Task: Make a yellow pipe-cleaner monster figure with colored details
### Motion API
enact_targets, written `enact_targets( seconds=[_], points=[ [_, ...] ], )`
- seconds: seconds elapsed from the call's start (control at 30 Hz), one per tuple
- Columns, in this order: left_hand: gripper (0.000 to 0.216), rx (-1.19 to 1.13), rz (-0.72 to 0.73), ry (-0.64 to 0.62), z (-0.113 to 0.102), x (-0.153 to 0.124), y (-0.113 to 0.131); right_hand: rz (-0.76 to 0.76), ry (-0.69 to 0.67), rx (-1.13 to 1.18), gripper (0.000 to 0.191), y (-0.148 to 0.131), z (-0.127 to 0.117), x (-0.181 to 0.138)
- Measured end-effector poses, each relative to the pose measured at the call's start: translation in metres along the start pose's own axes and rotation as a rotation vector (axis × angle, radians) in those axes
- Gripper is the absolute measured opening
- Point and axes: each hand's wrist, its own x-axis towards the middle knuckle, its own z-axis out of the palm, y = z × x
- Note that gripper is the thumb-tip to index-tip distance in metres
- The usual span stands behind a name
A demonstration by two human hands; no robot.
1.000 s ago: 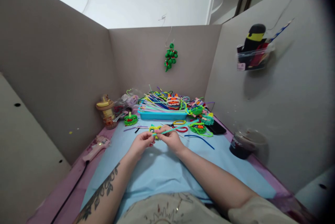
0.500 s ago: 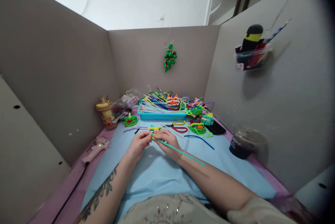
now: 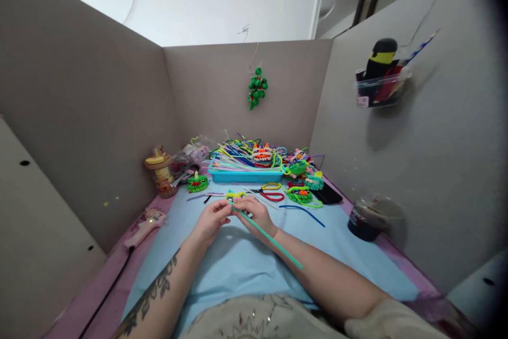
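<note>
Left hand: over the middle of the surface, grip pinching the near edge of a small yellow-and-green pipe-cleaner piece.

Right hand: just right of the left hand, fingertips meeting it at the piece; grip pressed together on one end of a teal pipe cleaner. The pipe cleaner runs from the fingers toward the near right, slanting across the right forearm.

Pipe-cleaner piece: held between both hands, above the light blue mat, centre of the surface.

Far of the hands: scissors with red and yellow handles lying flat; a blue tray heaped with pipe cleaners of many colours; a loose blue pipe cleaner to the right.

Far right: several green coiled figures clustered beside a dark flat object.

Far left: one green coiled figure; a yellow-capped jar by the left partition.

Near left edge: a pink glue gun, cord trailing nearer.

Right edge: a dark lidded cup.

Back partition: a green beaded ornament hung on a wire. Right partition: a clear holder with tools.
</note>
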Motion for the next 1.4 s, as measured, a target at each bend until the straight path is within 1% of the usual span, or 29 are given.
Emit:
enact_targets(
  seconds=[0.13,0.2,0.3,0.4,0.53,0.6,0.7,0.83,0.9,1.0,1.13,1.27,1.4],
  points=[
    [0.021,0.036,-0.018,-0.014,-0.001,-0.001,0.001,0.056,0.007,0.041,0.012,-0.007,-0.003,0.005],
    [0.022,0.074,-0.019,-0.029,-0.001,-0.001,0.001,0.126,0.011,0.077,0.009,-0.013,-0.006,0.009],
    [0.023,0.138,0.023,-0.053,0.000,-0.002,0.001,0.242,-0.002,0.125,0.009,-0.017,-0.010,0.014],
    [0.024,0.201,0.080,-0.036,0.000,-0.001,0.002,0.353,-0.036,0.203,0.011,-0.014,-0.010,0.015],
    [0.023,0.305,0.127,-0.008,-0.001,0.000,0.004,0.485,-0.093,0.371,0.015,-0.005,-0.007,0.012],
    [0.024,0.353,0.132,-0.018,-0.001,-0.001,0.006,0.539,-0.117,0.457,0.017,-0.001,-0.006,0.012],
    [0.025,0.402,0.126,-0.076,0.000,-0.003,0.009,0.592,-0.157,0.557,0.019,0.001,-0.006,0.012],
    [0.024,0.441,0.141,-0.151,0.002,-0.008,0.013,0.590,-0.215,0.617,0.019,0.001,-0.007,0.012],
    [0.023,0.452,0.166,-0.156,0.005,-0.011,0.015,0.593,-0.224,0.629,0.020,0.001,-0.007,0.012],
    [0.024,0.465,0.179,-0.135,0.008,-0.012,0.016,0.600,-0.204,0.636,0.022,0.003,-0.008,0.012],
    [0.025,0.484,0.192,-0.108,0.008,-0.008,0.011,0.523,-0.191,0.583,0.020,0.007,-0.009,0.014],
    [0.027,0.517,0.217,-0.130,0.003,-0.002,0.006,0.453,-0.234,0.496,0.018,0.008,-0.009,0.015],
    [0.027,0.522,0.191,-0.145,0.002,-0.002,0.006,0.426,-0.250,0.494,0.018,0.004,-0.009,0.015]
  ],
)
